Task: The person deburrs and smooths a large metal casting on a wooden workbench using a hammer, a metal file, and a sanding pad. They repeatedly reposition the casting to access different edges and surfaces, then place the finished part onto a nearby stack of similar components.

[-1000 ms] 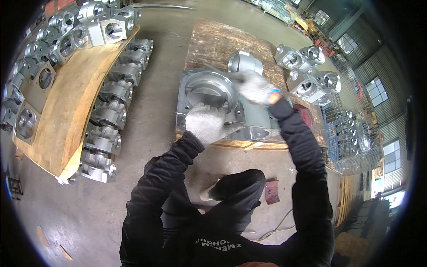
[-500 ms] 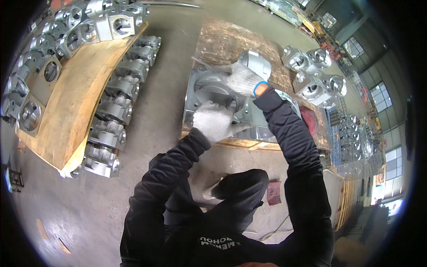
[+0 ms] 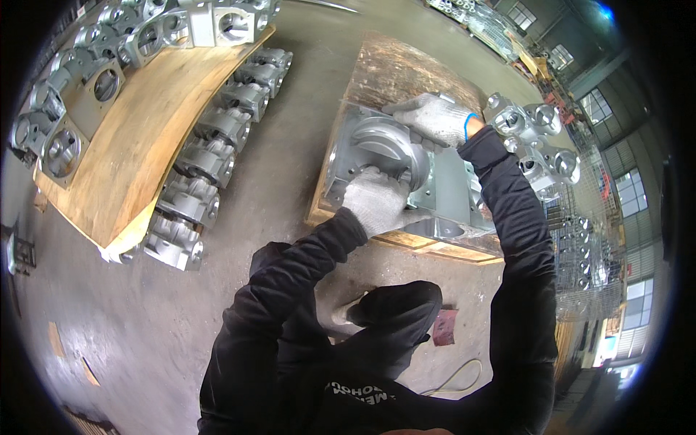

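A large grey metal casting with a round opening lies in front of me. My left hand, in a white knit glove, is at the near rim of that opening. Its fingers curl over the rim, and its thumb points right along the near side. My right hand, gloved too, rests at the casting's far right edge. Its fingers stretch out to the left, and part of its thumb shows on the near side. Whatever is under the right palm is hidden.
The casting sits on a brown wooden board. More castings stand to the right, by a wire mesh cage. At left, a plywood sheet bears several castings, and others line its right side. A dark red piece lies on the floor.
The view has shifted, so the board and castings sit differently in the picture. A thin strip that stuck out left of my right fingers no longer shows. Both hands stay at the casting.
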`<action>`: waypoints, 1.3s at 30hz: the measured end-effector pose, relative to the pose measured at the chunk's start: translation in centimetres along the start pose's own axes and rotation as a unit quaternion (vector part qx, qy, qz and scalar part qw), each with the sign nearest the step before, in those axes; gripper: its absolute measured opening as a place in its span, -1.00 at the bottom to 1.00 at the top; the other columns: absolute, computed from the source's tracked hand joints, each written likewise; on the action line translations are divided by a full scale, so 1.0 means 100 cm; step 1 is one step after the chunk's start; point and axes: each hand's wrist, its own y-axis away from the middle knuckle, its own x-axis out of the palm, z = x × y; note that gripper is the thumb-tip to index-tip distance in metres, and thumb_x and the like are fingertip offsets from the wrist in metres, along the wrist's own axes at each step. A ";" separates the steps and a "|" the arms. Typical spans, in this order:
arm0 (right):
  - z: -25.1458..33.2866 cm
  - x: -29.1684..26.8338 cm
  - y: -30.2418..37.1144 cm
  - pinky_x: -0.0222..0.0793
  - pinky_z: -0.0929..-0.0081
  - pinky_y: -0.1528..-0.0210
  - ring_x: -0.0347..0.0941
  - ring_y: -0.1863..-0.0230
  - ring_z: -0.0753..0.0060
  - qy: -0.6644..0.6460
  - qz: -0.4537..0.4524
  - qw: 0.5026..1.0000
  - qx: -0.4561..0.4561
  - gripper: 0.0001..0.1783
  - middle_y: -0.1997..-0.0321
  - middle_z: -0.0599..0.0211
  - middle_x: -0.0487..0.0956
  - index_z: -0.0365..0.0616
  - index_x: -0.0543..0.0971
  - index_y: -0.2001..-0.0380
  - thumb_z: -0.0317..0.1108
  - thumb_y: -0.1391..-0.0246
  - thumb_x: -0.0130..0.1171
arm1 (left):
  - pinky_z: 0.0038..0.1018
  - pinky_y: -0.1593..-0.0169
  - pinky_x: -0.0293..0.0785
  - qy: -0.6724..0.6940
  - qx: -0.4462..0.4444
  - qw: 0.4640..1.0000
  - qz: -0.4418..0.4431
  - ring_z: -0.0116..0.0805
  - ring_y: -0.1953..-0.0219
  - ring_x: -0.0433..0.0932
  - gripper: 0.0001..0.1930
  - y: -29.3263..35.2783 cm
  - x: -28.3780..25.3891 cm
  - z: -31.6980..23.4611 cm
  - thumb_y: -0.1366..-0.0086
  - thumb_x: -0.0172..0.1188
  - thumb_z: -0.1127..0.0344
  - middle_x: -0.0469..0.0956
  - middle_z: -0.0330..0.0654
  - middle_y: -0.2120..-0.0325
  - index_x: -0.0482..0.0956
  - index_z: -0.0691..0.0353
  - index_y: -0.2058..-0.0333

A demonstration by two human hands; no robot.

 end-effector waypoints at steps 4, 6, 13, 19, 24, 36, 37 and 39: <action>0.006 0.008 -0.002 0.60 0.34 0.16 0.68 0.28 0.15 -0.062 0.017 0.989 -0.134 -0.49 0.22 0.05 0.74 -0.06 0.56 -0.27 -0.16 -0.33 0.01 | -0.17 0.35 0.56 0.006 0.010 1.000 0.021 -0.08 0.52 0.66 -0.15 -0.002 0.004 0.002 -0.20 0.02 -0.60 0.59 -0.08 0.65 0.70 0.22 0.23; 0.008 0.015 -0.007 0.56 0.33 0.01 0.69 0.11 0.05 0.078 -0.034 0.986 -0.142 -0.48 0.04 -0.07 0.72 -0.05 0.58 -0.25 -0.15 -0.27 0.09 | -0.17 0.38 0.55 0.017 0.007 1.000 0.006 -0.07 0.53 0.66 -0.15 -0.001 0.006 0.002 -0.20 0.03 -0.60 0.58 -0.07 0.65 0.70 0.23 0.24; 0.027 0.022 -0.024 0.55 0.25 -0.05 0.69 0.12 -0.03 0.195 -0.079 0.935 -0.286 -0.50 0.08 -0.07 0.72 -0.03 0.60 -0.22 -0.12 -0.28 0.12 | -0.18 0.33 0.58 0.047 0.010 0.999 -0.006 -0.03 0.53 0.65 -0.15 -0.003 0.000 0.004 -0.23 0.04 -0.56 0.61 -0.04 0.61 0.69 0.29 0.23; 0.021 0.015 -0.024 0.52 0.24 -0.02 0.67 0.11 0.06 0.104 -0.021 0.965 -0.240 -0.48 0.05 -0.14 0.70 -0.08 0.60 -0.21 -0.14 -0.23 0.12 | -0.13 0.15 0.60 0.078 -0.013 0.992 0.094 0.07 0.37 0.67 -0.13 -0.004 -0.009 0.002 -0.22 0.09 -0.52 0.64 0.10 0.54 0.63 0.43 0.28; 0.015 0.022 -0.041 0.52 0.22 -0.02 0.66 0.13 0.01 0.100 -0.036 0.956 -0.275 -0.49 0.03 -0.14 0.69 -0.05 0.59 -0.22 -0.18 -0.25 0.05 | -0.14 0.17 0.59 0.060 0.000 0.996 0.064 0.05 0.42 0.66 -0.14 -0.002 -0.005 0.002 -0.22 0.08 -0.53 0.63 0.07 0.57 0.65 0.38 0.25; 0.041 0.033 0.025 0.55 0.01 0.09 0.64 0.18 -0.17 0.273 -0.054 0.932 -0.233 -0.58 0.25 -0.06 0.68 0.20 0.63 -0.15 -0.21 -0.27 0.05 | -0.12 0.28 0.61 0.039 0.002 0.997 0.064 -0.02 0.42 0.70 -0.17 -0.002 -0.001 0.005 -0.20 0.08 -0.57 0.66 0.00 0.45 0.70 0.20 0.13; 0.044 0.034 0.026 0.55 0.04 0.11 0.64 0.21 -0.14 0.253 -0.054 0.933 -0.252 -0.57 0.25 -0.05 0.68 0.23 0.60 -0.21 -0.20 -0.31 0.04 | -0.11 0.26 0.61 0.042 0.003 0.998 0.056 -0.02 0.42 0.70 -0.18 -0.003 -0.002 0.005 -0.19 0.08 -0.56 0.67 -0.01 0.43 0.70 0.18 0.11; 0.047 0.036 0.030 0.56 0.11 0.13 0.66 0.27 -0.04 0.290 -0.093 0.907 -0.290 -0.55 0.27 0.01 0.70 0.22 0.57 -0.26 -0.19 -0.35 0.03 | -0.08 0.21 0.60 0.043 0.007 0.998 0.049 -0.01 0.40 0.70 -0.20 -0.004 -0.003 0.007 -0.18 0.12 -0.55 0.67 -0.04 0.40 0.68 0.12 0.03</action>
